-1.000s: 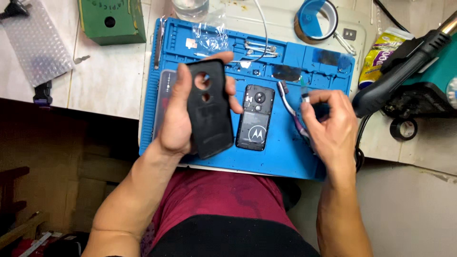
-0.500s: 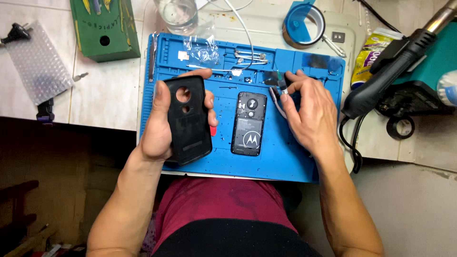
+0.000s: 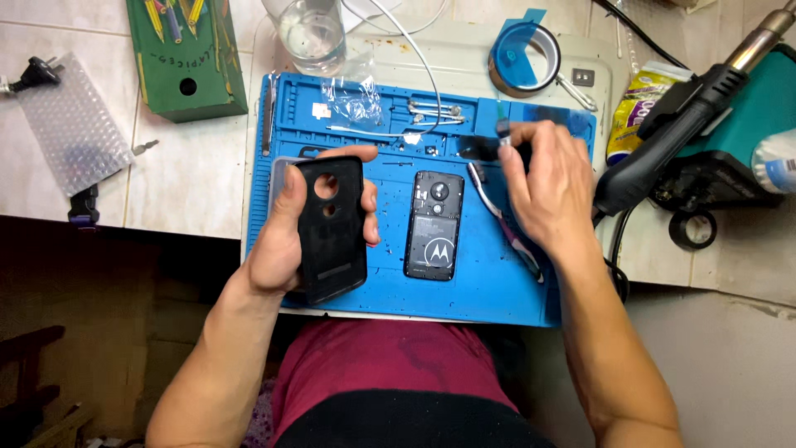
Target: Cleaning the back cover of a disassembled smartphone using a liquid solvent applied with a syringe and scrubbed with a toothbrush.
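A blue work mat (image 3: 497, 290) covers the middle of a tiled bench, seen from above the seated person's lap. On the mat, between the two hands, a dark phone (image 3: 434, 225) lies back up with its long axis running near to far. The left hand (image 3: 286, 236) sits at the mat's left side, fingers and thumb wrapped around a black phone case (image 3: 332, 228), which stands nearly parallel to the phone and just to its left, apart from it. The right hand (image 3: 551, 187) is over the far right part of the mat, fingertips pinched together on a small dark piece (image 3: 502, 128) too blurred to identify. A toothbrush (image 3: 506, 224) lies slanted under that hand, just right of the phone. The phone lies a little closer to the left hand and its case than to the right hand's pinched fingertips. Farther off stand a roll of blue tape (image 3: 524, 58), a drinking glass (image 3: 313, 35) and a green box (image 3: 186, 58).
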